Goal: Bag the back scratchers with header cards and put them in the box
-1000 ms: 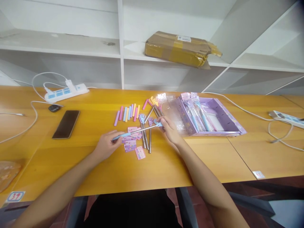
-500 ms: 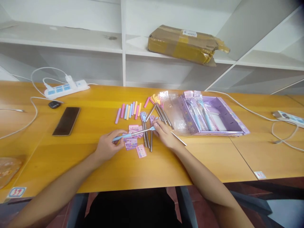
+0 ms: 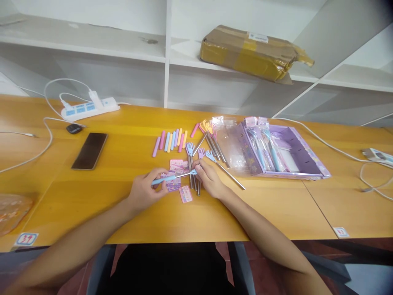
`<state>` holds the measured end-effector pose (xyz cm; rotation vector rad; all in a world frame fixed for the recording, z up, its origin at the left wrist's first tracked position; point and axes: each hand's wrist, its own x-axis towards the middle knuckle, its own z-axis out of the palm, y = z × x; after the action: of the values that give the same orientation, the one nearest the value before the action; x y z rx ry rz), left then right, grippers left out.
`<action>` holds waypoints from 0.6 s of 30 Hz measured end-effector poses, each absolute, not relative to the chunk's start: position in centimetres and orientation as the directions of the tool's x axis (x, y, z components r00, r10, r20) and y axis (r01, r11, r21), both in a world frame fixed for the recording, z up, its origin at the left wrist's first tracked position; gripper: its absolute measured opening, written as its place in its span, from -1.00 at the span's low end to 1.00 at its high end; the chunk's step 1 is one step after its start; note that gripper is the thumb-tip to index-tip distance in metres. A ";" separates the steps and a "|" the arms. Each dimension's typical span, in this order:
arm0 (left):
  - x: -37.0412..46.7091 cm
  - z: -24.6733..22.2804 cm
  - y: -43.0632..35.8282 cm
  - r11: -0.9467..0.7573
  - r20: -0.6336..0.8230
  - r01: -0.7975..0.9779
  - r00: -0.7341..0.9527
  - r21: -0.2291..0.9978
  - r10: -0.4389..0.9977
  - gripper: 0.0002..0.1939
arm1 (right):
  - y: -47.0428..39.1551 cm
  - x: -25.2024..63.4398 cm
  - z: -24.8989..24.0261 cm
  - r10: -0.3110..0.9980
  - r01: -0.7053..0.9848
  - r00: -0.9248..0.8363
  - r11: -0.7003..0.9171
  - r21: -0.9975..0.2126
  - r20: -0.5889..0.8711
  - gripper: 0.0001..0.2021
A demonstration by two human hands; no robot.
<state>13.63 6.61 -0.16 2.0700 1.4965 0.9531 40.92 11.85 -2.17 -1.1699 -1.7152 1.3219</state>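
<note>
A back scratcher (image 3: pixel 183 175) with a metal rod and a light blue handle is held level between my two hands. My left hand (image 3: pixel 146 186) is closed round its handle. The fingers of my right hand (image 3: pixel 207 176) pinch the blue claw end, which they partly hide. Under and beside the hands lie small pink and purple printed cards (image 3: pixel 185 194) and several bare metal rods with claw heads, among them purple claws (image 3: pixel 190 148) and a blue claw (image 3: pixel 210 155). Loose pastel handle tubes (image 3: pixel 169 141) lie in a row beyond my left hand.
A purple box (image 3: pixel 310 149) holding bagged back scratchers stands to the right, with clear plastic bags (image 3: pixel 229 143) beside it. At left lie a phone (image 3: pixel 90 150) and a white power strip (image 3: pixel 89 110). A taped carton (image 3: pixel 248 53) sits on the shelf above.
My hands have come closer together, and less of the metal rod shows between the blue handle and the claw end. The whole view has shifted slightly.
</note>
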 end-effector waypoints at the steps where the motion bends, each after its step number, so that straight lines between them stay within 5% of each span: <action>1: 13.7 -0.2 6.6 -0.353 0.304 0.651 0.191 0.673 0.933 -0.73 | 11.8 40.9 -1.9 0.925 0.270 -0.380 0.107 -0.957 -0.004 -0.58; 10: 13.9 -0.2 6.3 -0.440 0.453 0.660 0.166 0.609 0.876 -0.74 | 11.0 40.6 -0.8 0.900 0.389 -0.429 0.260 -0.884 0.075 -0.62; 18: 12.3 0.9 8.9 -0.313 0.284 0.609 0.148 0.729 0.947 -0.84 | 12.1 41.0 1.9 0.865 0.488 -0.487 0.382 -0.785 0.118 -0.69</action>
<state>12.32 8.88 0.90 1.9861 1.4828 1.0129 40.95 12.11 1.95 -1.1603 -2.1230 0.9512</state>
